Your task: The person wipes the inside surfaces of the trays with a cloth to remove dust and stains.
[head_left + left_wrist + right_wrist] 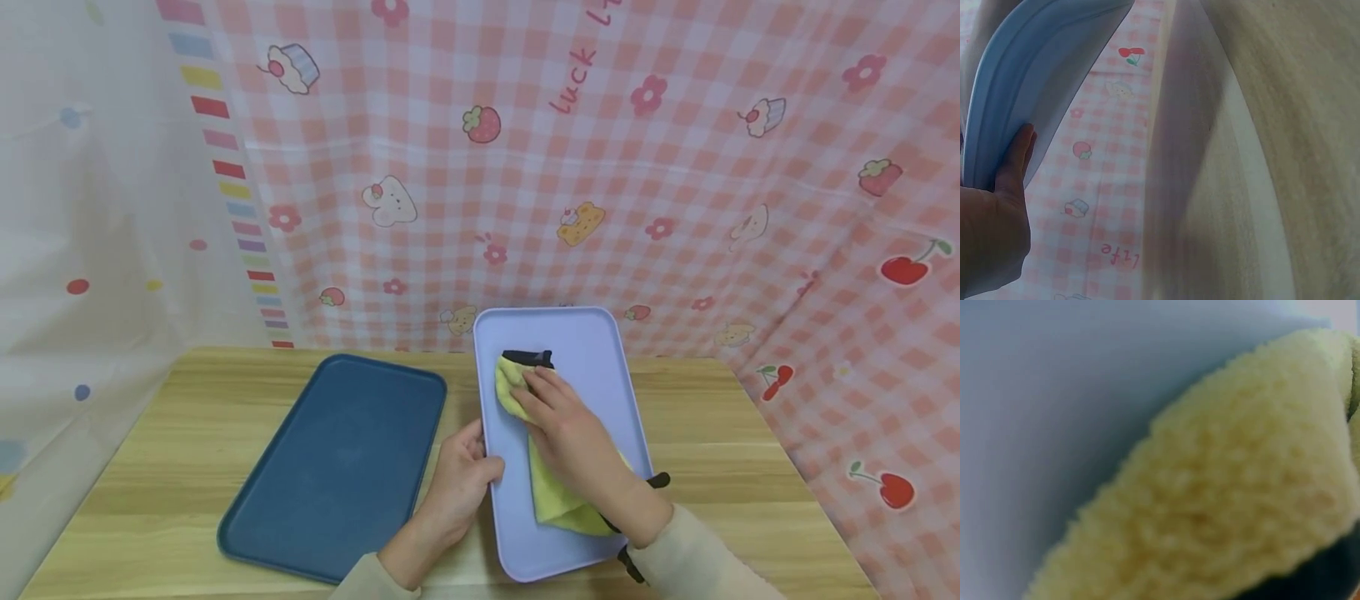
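A lavender tray (585, 342) is held tilted up over the table, its inner face toward me. My left hand (462, 477) grips its left rim, thumb over the edge; in the left wrist view the fingers (1015, 162) lie against the tray's outer side (1022, 81). On the tray's face, my right hand (573, 433) holds a yellow fuzzy cloth (558, 504) with black edging, bunched under the fingertips and hanging below the palm. Close up in the right wrist view, the cloth (1229, 475) lies across the tray's pale surface (1054, 412).
A dark blue tray (345, 467) lies flat on the wooden table (172, 450), left of my left hand. Behind the table hangs a pink checked curtain (420, 150) with printed fruit and animals, and a white dotted one (112, 208) hangs at the left.
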Action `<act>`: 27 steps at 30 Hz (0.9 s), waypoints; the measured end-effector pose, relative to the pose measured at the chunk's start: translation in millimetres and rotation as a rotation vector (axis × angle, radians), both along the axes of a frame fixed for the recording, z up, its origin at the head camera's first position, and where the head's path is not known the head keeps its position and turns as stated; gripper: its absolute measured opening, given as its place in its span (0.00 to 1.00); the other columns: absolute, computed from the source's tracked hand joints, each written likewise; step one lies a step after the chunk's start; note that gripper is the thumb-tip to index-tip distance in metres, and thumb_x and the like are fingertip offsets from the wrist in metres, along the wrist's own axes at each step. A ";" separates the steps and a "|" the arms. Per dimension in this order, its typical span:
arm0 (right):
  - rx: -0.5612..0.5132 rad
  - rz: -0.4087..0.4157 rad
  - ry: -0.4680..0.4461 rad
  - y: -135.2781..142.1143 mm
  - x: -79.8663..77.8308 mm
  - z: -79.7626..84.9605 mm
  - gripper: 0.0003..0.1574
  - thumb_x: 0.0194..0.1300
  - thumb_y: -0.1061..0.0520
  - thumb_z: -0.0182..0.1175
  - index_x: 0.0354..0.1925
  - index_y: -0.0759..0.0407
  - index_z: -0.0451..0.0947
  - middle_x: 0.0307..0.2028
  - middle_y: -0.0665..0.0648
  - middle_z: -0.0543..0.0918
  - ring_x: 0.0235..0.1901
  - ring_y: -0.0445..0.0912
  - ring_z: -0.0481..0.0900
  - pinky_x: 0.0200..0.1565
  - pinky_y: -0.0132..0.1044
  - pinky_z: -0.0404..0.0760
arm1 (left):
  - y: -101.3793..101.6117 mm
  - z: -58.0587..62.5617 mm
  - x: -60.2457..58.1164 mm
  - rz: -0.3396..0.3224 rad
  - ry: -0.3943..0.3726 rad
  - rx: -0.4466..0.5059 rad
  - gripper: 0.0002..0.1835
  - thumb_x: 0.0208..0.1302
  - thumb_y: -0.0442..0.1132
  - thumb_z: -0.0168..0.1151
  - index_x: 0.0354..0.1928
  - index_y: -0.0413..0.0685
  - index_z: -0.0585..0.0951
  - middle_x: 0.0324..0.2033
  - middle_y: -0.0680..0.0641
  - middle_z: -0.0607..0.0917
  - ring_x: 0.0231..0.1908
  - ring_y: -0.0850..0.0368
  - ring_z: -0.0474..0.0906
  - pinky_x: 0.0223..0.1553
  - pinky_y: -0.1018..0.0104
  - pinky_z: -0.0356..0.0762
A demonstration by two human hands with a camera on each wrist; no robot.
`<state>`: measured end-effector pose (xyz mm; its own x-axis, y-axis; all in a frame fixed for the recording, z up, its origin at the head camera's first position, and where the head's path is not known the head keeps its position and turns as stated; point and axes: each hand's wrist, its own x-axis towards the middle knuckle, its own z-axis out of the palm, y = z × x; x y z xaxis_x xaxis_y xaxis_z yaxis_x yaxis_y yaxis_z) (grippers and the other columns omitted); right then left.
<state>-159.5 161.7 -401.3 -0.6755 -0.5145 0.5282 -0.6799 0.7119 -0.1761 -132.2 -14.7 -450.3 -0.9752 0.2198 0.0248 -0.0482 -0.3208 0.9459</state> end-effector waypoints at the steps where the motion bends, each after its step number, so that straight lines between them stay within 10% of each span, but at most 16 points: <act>1: 0.010 0.003 -0.006 -1.2 0.8 0.2 0.28 0.60 0.70 0.72 0.60 0.63 0.83 0.64 0.66 0.80 0.70 0.61 0.71 0.65 0.53 0.75 | -0.3 -0.1 -0.3 -0.003 -0.004 -0.001 0.41 0.44 0.19 0.48 0.69 0.30 0.73 0.53 0.34 0.87 0.54 0.48 0.84 0.48 0.63 0.83; 27: 0.197 0.204 0.077 15.8 11.8 6.9 0.28 0.53 0.74 0.72 0.54 0.63 0.85 0.65 0.65 0.80 0.69 0.60 0.73 0.64 0.49 0.75 | -5.0 0.5 -3.9 0.014 -0.015 0.036 0.43 0.37 0.20 0.45 0.66 0.26 0.74 0.45 0.34 0.88 0.42 0.54 0.86 0.40 0.65 0.83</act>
<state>-147.7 177.5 -394.4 -0.5093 -0.7331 0.4507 -0.8184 0.5745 0.0096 -136.1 -19.7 -449.8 -0.9786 0.2050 0.0177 -0.0575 -0.3550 0.9331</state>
